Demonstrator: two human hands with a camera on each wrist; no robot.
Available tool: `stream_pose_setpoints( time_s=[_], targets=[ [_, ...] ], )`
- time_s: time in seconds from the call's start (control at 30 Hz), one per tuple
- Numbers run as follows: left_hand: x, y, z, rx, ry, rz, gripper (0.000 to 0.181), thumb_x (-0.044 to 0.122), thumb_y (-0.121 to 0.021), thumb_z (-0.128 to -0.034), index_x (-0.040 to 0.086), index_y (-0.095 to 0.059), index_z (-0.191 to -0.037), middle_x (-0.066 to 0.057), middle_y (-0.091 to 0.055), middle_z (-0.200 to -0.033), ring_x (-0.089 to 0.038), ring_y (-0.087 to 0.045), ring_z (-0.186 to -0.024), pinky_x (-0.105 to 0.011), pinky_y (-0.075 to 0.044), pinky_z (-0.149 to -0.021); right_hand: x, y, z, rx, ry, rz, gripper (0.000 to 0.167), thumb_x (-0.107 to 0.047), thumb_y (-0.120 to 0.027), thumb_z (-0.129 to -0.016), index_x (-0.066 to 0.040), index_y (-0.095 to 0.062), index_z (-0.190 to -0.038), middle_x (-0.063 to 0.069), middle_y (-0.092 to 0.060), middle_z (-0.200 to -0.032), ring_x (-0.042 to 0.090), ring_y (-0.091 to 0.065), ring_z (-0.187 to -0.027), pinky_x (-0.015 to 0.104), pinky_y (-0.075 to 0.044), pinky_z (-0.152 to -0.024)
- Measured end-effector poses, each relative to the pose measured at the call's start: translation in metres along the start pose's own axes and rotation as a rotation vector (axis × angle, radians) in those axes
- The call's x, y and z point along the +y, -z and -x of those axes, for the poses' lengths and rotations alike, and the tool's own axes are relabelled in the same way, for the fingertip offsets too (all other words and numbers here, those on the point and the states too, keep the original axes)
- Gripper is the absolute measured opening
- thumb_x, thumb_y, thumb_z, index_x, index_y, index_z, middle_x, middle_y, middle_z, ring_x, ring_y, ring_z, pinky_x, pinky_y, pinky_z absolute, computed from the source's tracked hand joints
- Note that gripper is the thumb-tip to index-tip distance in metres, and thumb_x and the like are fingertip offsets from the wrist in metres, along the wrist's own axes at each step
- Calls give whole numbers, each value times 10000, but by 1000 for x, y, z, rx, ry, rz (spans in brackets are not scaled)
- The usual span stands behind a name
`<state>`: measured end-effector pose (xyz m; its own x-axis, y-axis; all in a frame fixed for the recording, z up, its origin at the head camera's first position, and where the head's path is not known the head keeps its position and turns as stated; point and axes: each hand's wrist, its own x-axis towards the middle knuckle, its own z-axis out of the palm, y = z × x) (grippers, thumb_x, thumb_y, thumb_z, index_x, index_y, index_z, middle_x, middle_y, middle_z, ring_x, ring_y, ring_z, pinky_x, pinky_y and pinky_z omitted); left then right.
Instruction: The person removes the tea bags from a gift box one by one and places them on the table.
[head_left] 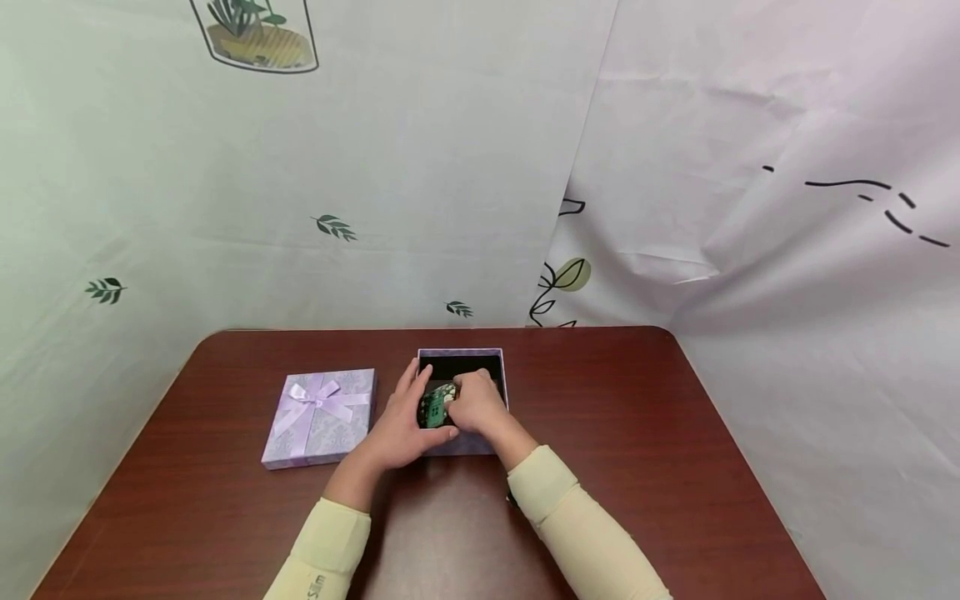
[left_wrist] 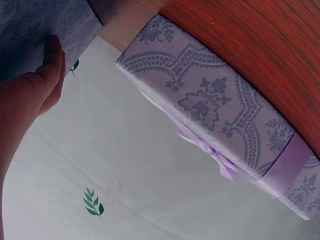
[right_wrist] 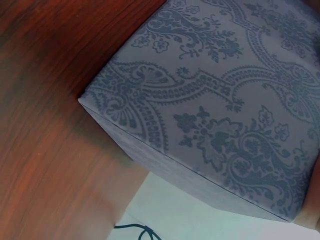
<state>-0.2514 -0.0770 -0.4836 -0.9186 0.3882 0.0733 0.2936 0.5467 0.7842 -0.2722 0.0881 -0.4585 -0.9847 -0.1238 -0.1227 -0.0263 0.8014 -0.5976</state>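
A lidless gift box [head_left: 461,446] with lavender patterned walls and a black inside stands in front of me. My right hand [head_left: 480,407] reaches into it from the right, fingers curled at a small rounded green patterned object [head_left: 435,407]. What kind of object this is, I cannot tell. My left hand [head_left: 397,433] lies along the box's left side with fairly straight fingers, thumb stretched across the near edge. In the left wrist view, the left hand's fingers [left_wrist: 52,62] touch the box wall [left_wrist: 80,30]. The right wrist view shows the box's patterned outside [right_wrist: 210,110]; the right fingers are hidden there.
The box's lid [head_left: 322,421], lavender with a ribbon bow [head_left: 311,398], lies on the brown table [head_left: 622,433] left of the box. A pale printed cloth [head_left: 450,167] hangs behind the table and along its sides.
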Motion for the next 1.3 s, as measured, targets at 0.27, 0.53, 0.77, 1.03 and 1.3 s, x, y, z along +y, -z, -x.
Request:
stream_pose_setpoints(
  time_s=[0.27,0.53,0.77,1.03,1.3],
  targets=[
    [0,0,0,2,0,1,1062,394,-822,-813,58,-192,-1599,-96,15,-1664,-451,-107,-1463,-652,-265,-1072,2,-1,0,0,25,-77,426,-105,-749,-881,-14,-669,-1289,81,-663,-1050,253,-603,-998,401,-514,-790],
    [0,0,0,-6,15,4,1064,408,-818,-817,67,-185,-1602,-92,23,-1664,-450,-100,-1465,-662,-261,-1069,3,1,-2,-68,13,-105,565,-24,-779,-809,-9,-614,-1349,18,-566,-790,179,-504,-668,308,-415,-572],
    [1,1,0,-7,18,7,1058,396,-816,-821,72,-182,-1603,-100,23,-1663,-451,-90,-1465,-665,-251,-1071,3,2,-5,-84,-5,-122,597,49,-714,-798,-57,-601,-1375,22,-597,-888,204,-533,-771,317,-433,-592],
    [2,1,0,-3,10,8,1071,418,-814,-815,59,-180,-1601,-125,14,-1660,-485,-115,-1450,-676,-259,-1060,7,3,-6,-43,-6,-223,575,41,-740,-821,-98,-616,-1365,17,-640,-979,199,-589,-880,342,-508,-660],
    [2,0,1,3,4,17,1057,390,-809,-822,68,-173,-1603,-123,11,-1660,-499,-123,-1442,-681,-260,-1056,10,13,0,-30,22,-325,566,50,-735,-839,-78,-604,-1374,57,-661,-1054,235,-621,-998,386,-541,-759]
  ],
)
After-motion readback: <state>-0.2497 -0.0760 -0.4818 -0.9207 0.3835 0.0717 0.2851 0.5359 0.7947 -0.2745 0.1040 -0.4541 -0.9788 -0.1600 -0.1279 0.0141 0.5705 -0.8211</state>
